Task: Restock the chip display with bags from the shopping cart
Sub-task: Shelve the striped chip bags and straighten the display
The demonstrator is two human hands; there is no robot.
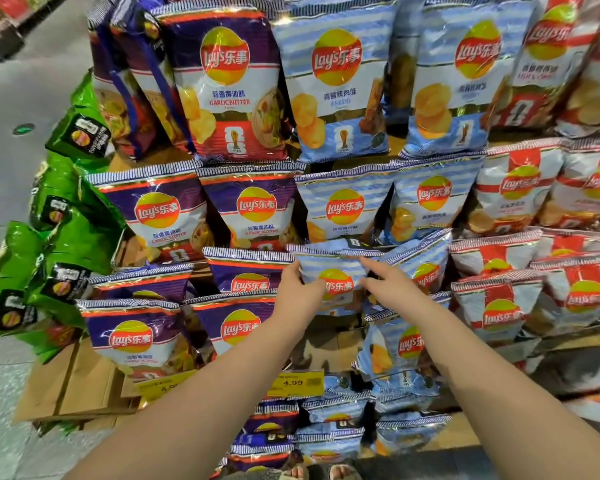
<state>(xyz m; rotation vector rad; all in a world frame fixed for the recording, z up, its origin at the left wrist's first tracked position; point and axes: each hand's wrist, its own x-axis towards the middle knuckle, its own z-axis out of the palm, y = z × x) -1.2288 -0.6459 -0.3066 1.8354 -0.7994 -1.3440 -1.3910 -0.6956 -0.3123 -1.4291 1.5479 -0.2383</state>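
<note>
Both hands held one light-blue bag (333, 271), left hand (297, 289) gripping its 9 o'clock edge, right hand (388, 284) pinching the top. Loosely seated, it'd probably slide off the stack.

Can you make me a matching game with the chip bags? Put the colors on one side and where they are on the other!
Things:
1. purple bags
2. green bags
3. red and white bags
4. light blue bag in the hands

Places:
A. far left side of the display
B. right side
C. middle, held at both sides
D. left of the light blue ones

Pairs: 1-D, 2-A, 3-B, 4-C
</note>
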